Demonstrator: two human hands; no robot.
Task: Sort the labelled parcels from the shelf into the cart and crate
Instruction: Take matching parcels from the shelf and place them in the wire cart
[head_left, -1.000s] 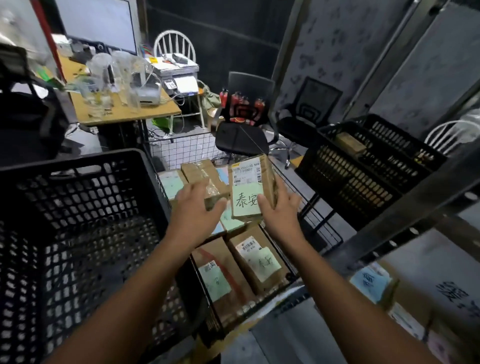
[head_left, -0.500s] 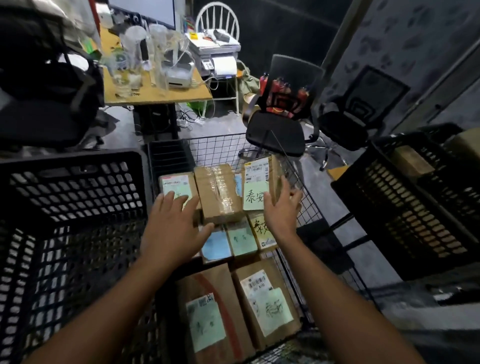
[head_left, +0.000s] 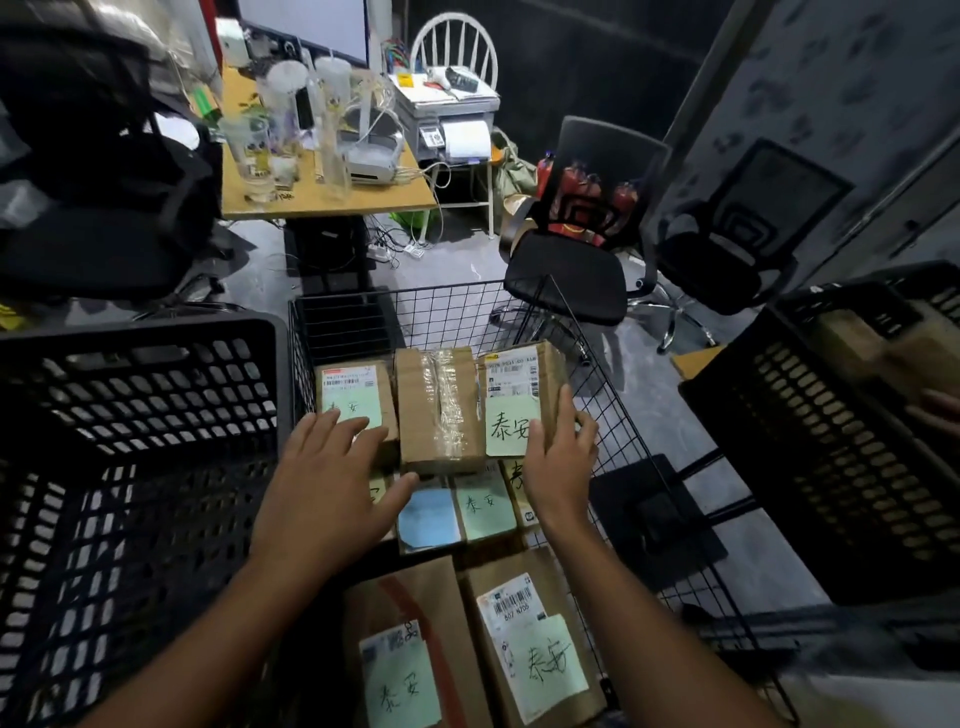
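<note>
**A:** Which step are you in? Start with the big things.

**B:** You stand over the wire cart, which sits between the black crate on your left and a second black crate on your right. The cart already carries a floor of brown parcels, most with green handwritten notes facing up.

**A:** And the parcel in hand?

**B:** The labelled parcel is in the cart's far right corner, just beside the taped box, and looks set down or nearly so. Your right hand is at its near right edge, fingers curled against the side; I cannot tell whether that grip is clenched or only resting. Your left hand lies flat and released over the neighbouring parcels, grasping nothing.

**A:** So what does the next move call for?

**B:** I judge you are placing. Let go with the right hand, check the parcel sits level, then turn to the shelf for another.
</note>
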